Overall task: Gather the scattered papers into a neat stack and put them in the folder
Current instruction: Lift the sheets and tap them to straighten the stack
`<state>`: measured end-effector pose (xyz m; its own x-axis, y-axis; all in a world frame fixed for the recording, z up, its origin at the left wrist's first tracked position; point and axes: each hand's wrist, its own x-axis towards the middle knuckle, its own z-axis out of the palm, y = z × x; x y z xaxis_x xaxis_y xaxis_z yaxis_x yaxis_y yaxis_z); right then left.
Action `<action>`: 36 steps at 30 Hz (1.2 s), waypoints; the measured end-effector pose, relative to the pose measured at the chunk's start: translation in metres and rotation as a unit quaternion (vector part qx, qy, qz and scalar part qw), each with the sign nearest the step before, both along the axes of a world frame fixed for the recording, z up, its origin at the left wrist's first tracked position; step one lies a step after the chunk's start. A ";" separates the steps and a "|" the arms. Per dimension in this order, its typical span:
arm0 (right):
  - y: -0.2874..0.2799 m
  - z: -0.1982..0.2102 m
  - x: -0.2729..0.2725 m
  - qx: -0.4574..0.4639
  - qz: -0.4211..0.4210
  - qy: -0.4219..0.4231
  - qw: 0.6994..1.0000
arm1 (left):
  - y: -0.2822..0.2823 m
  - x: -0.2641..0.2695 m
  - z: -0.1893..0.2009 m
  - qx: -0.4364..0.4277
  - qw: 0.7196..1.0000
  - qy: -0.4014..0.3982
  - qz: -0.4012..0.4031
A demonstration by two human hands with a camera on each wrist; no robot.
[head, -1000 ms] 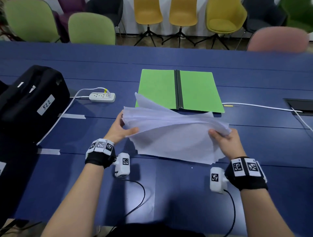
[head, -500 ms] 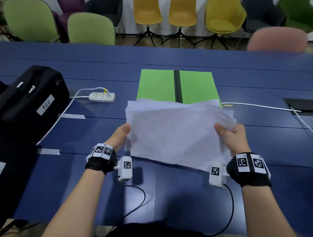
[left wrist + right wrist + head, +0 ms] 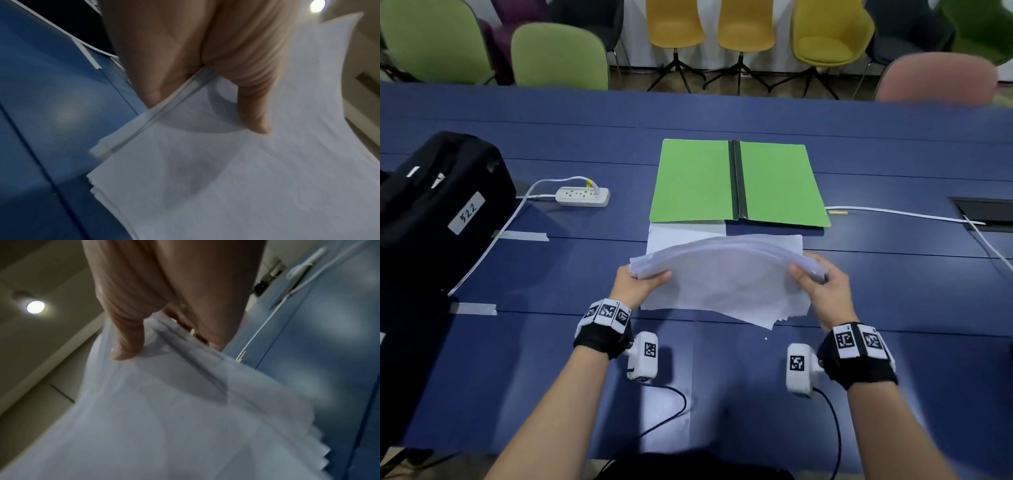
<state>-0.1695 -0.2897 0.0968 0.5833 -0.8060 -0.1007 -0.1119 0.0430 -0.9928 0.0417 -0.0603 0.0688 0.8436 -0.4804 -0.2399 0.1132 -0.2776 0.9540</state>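
1. Papers (image 3: 722,274), bowed upward, hang between left hand (image 3: 640,282) and right hand (image 3: 822,287), long axis crosswise; the open green folder (image 3: 774,181) lies straight ahead on the blue table (image 3: 893,274), both hands about equally near.
2. Left wrist: thumb (image 3: 252,104) pinches the stack's edge.
3. Right wrist: thumb (image 3: 125,337) pinches the fanned opposite edge.

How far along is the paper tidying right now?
Mostly gathered: the left hand and right hand grip the ends of the paper stack, whose edges look uneven. One sheet lies on the table behind the stack. Left: square it up, add that sheet, and lay everything in the open green folder.
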 end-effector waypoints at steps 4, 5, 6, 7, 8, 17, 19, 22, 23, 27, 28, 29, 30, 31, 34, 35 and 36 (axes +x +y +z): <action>-0.002 0.010 0.017 -0.006 -0.050 -0.034 0.998 | -0.009 0.005 0.001 0.000 1.000 0.008 0.006; -0.005 0.011 0.020 -0.018 -0.050 -0.037 0.998 | -0.010 0.007 0.000 0.004 1.000 0.006 0.002; -0.007 0.012 0.023 -0.021 -0.050 -0.043 0.998 | -0.010 0.008 0.001 0.006 1.000 0.004 0.001; -0.009 0.012 0.025 -0.020 -0.051 -0.047 0.997 | -0.010 0.009 0.002 0.007 1.000 0.005 -0.002; -0.012 0.012 0.025 -0.021 -0.055 -0.046 0.997 | -0.010 0.009 0.002 0.009 1.000 0.005 -0.002; -0.012 0.007 0.010 0.024 -0.004 -0.073 0.997 | -0.003 0.011 0.000 0.036 0.999 0.006 -0.030; -0.006 0.008 0.009 -0.024 0.051 -0.043 0.997 | -0.004 0.009 0.003 0.032 0.999 0.014 -0.029; -0.008 -0.001 0.003 -0.053 0.092 0.020 0.994 | -0.006 0.007 0.006 0.023 0.999 0.030 -0.024; -0.010 -0.005 0.001 -0.057 0.092 0.037 0.993 | -0.007 0.007 0.008 0.019 0.999 0.039 -0.015; -0.012 -0.016 -0.005 0.022 0.036 -0.002 0.999 | -0.007 0.003 0.013 0.002 0.998 0.056 0.033; -0.012 -0.019 -0.006 0.037 0.029 0.002 0.999 | -0.008 0.002 0.013 -0.012 0.997 0.058 0.051; -0.011 -0.022 -0.006 0.049 0.029 0.014 0.998 | -0.010 0.000 0.013 -0.028 0.995 0.059 0.073; -0.010 -0.024 -0.006 0.062 0.036 0.028 0.997 | -0.011 -0.002 0.014 -0.035 0.993 0.054 0.096; -0.008 -0.027 -0.005 0.071 0.046 0.043 0.995 | -0.012 -0.005 0.015 -0.034 0.992 0.045 0.116; -0.003 -0.032 -0.003 0.080 0.058 0.049 0.994 | -0.021 -0.015 0.019 -0.032 0.983 0.032 0.176; -0.003 -0.031 -0.003 0.084 0.054 0.044 0.994 | -0.025 -0.018 0.021 -0.034 0.979 0.028 0.198; -0.003 -0.031 -0.003 0.086 0.053 0.037 0.994 | -0.029 -0.020 0.023 -0.033 0.976 0.026 0.216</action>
